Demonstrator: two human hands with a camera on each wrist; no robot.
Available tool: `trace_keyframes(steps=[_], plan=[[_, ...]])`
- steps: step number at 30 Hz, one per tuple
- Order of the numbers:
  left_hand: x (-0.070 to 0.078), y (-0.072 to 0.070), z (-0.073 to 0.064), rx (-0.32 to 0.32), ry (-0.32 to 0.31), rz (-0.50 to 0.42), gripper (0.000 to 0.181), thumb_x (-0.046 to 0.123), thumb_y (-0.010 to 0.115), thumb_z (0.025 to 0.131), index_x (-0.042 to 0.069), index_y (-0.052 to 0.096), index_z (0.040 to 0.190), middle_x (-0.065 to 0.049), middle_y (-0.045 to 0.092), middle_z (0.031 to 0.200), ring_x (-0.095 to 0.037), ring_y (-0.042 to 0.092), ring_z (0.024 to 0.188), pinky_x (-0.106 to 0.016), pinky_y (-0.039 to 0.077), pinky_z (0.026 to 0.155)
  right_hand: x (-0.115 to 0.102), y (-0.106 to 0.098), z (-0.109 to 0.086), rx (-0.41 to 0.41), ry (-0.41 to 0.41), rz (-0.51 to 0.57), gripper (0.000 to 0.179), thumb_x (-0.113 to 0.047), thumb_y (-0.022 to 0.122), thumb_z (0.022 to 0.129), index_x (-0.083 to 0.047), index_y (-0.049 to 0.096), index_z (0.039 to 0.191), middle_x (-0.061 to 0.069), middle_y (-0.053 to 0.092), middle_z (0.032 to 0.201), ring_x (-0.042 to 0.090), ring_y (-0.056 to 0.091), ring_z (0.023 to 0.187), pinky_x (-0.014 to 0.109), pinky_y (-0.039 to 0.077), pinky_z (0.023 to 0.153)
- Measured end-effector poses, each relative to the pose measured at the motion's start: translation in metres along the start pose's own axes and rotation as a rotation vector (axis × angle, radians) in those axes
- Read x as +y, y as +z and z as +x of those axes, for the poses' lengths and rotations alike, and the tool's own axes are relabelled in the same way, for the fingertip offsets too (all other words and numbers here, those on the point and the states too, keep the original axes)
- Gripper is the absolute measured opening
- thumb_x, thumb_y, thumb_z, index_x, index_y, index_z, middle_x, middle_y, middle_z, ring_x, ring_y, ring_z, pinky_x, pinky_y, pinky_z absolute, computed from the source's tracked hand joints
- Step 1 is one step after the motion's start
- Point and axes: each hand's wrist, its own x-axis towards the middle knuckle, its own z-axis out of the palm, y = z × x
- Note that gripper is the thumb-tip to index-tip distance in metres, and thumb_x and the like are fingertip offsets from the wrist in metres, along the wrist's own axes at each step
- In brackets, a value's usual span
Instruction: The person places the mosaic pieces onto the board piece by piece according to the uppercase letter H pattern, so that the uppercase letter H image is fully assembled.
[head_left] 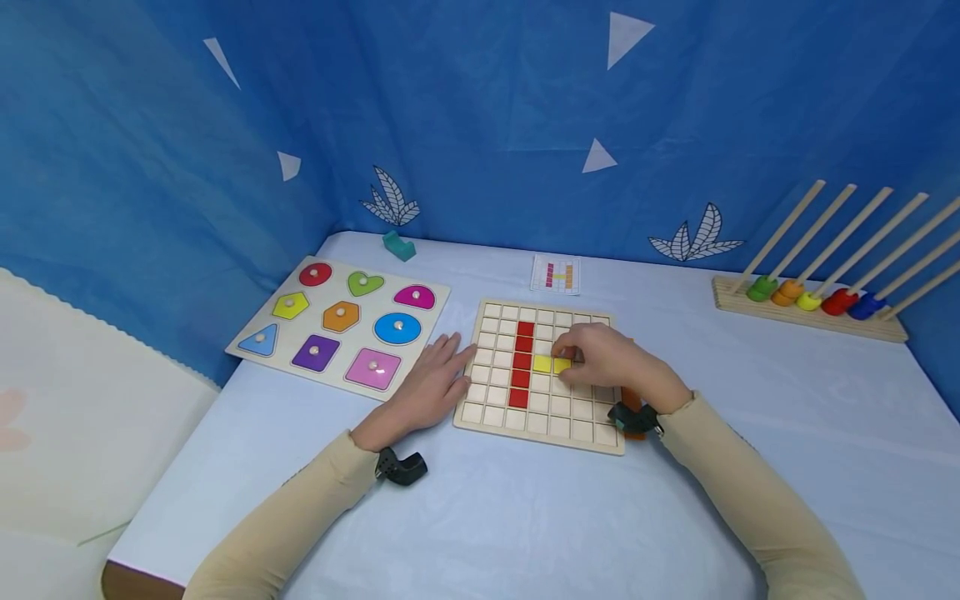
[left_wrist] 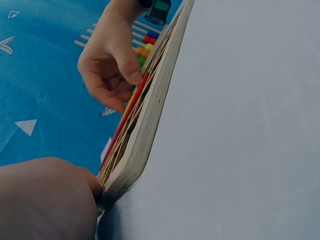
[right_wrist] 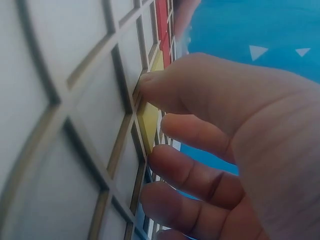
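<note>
A wooden grid board point(head_left: 540, 437) with cream squares lies before me. Several red tiles point(head_left: 520, 377) form a column on it, beside a yellow tile point(head_left: 542, 363) in the same grid. My right hand point(head_left: 611, 362) has its thumb and fingers curled about a second yellow tile point(head_left: 562, 366), which sits flat in its cell; the right wrist view shows this yellow tile point(right_wrist: 148, 125) between thumb and fingertips. With fingers extended, my left hand point(head_left: 431, 379) rests at the board's left edge. From the left wrist view, the right hand point(left_wrist: 112, 65) bends down to the board.
A knob puzzle board point(head_left: 337, 333) with coloured shapes lies left. Behind the grid is a pattern card point(head_left: 556, 275); a teal block point(head_left: 399, 246) sits farther back. A wooden peg stand point(head_left: 810, 321) with coloured beads stands right. Something orange point(head_left: 633, 404) lies partly under my right wrist.
</note>
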Motion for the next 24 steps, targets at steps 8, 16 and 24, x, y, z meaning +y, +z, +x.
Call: trace_keyframes(steps=[8, 16, 24], plan=[[0.000, 0.000, 0.000, 0.006, 0.002, -0.001, 0.056, 0.026, 0.049, 0.104, 0.007, 0.041, 0.156, -0.022, 0.027, 0.167, -0.042, 0.019, 0.158, -0.059, 0.018, 0.128, 0.002, 0.001, -0.001, 0.011, -0.019, 0.004, 0.029, -0.016, 0.081, 0.079, -0.011, 0.077, 0.108, 0.001, 0.067, 0.090, 0.016, 0.053, 0.080, 0.030, 0.047, 0.072], [-0.001, 0.001, 0.001, -0.011, -0.009, 0.009, 0.056, 0.028, 0.047, 0.105, 0.009, 0.038, 0.158, -0.021, 0.025, 0.168, -0.040, 0.017, 0.159, -0.057, 0.016, 0.129, 0.002, -0.003, -0.004, 0.006, -0.023, 0.005, 0.029, -0.016, 0.081, 0.081, -0.010, 0.077, 0.109, 0.002, 0.069, 0.092, 0.016, 0.054, 0.081, 0.031, 0.048, 0.075], [-0.002, 0.001, 0.001, -0.005, -0.012, 0.012, 0.056, 0.027, 0.047, 0.105, 0.009, 0.039, 0.158, -0.021, 0.025, 0.168, -0.040, 0.018, 0.158, -0.057, 0.017, 0.129, 0.013, -0.012, -0.020, 0.029, 0.041, -0.013, 0.030, -0.018, 0.082, 0.082, -0.009, 0.077, 0.111, 0.001, 0.068, 0.091, 0.015, 0.053, 0.079, 0.029, 0.048, 0.071]])
